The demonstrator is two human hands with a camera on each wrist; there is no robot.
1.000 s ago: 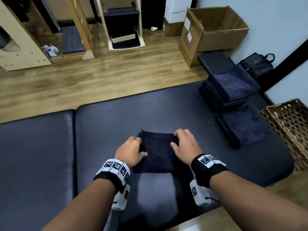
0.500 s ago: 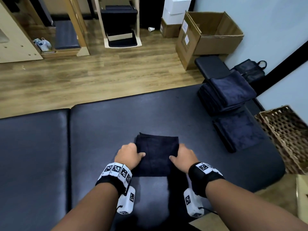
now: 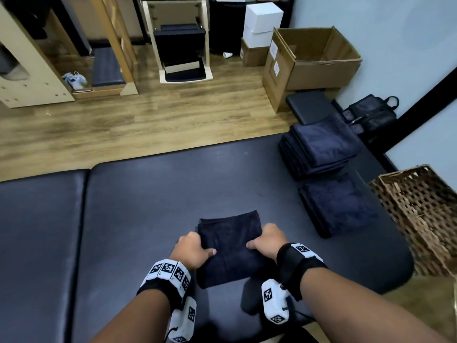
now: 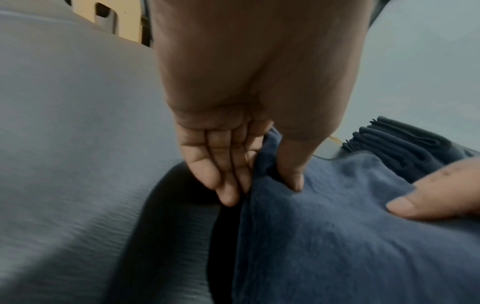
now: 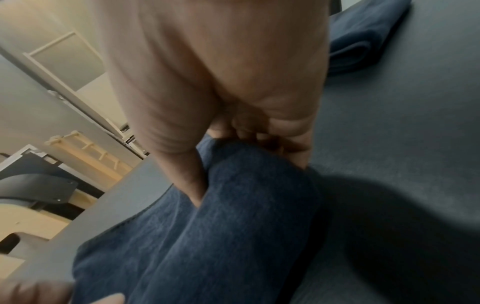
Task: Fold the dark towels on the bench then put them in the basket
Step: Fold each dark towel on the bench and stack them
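Note:
A folded dark towel hangs just above the black padded bench, lifted at both sides. My left hand pinches its left edge, thumb on top and fingers underneath; the left wrist view shows the towel with the thumb pressed into the cloth. My right hand grips the right edge the same way, and in the right wrist view the towel bulges under the thumb. The woven basket stands off the bench's right end.
A stack of folded dark towels sits at the bench's far right, with another folded towel lying in front of it. Beyond the bench are a wooden floor, an open cardboard box, a black bag and wooden frames.
Both hands went from lying flat on the towel to gripping its side edges. The towel has been drawn nearer to me and lifted off the bench.

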